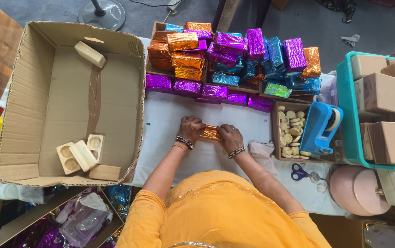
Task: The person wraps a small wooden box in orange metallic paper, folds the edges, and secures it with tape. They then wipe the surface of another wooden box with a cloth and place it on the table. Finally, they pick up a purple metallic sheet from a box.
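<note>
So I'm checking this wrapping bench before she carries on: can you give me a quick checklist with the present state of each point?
1. Both hands on the piece: left hand and right hand grip the orange foil block from either end: ok.
2. Foil fully closed round the block: hidden by the fingers: cannot tell.
3. Tape dispenser within reach at her right: ok.
4. Scissors at hand on the white table cover: ok.
5. Bare wooden blocks left in the cardboard box: ok.
6. Room on the wrapped stack: piled high: cannot tell.
</note>
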